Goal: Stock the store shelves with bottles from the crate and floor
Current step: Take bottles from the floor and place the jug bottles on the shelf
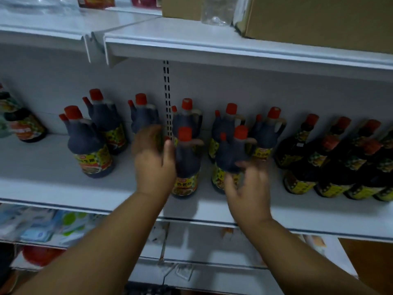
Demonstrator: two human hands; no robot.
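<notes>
1. Both arms reach in over the shelf edge (63, 194), probably to line up the front bottles.
2. The right hand (247, 188) is spread wide, fingers loose, fingertips touching the front right soy sauce bottle (230, 154) without holding it.
3. The left hand (154, 158) is open too, thumb against the front middle soy sauce bottle (187, 158).
4. Behind stand more red-capped bottles (187, 116) in a row by the back wall, so the shelf fills from the back forward.
</notes>
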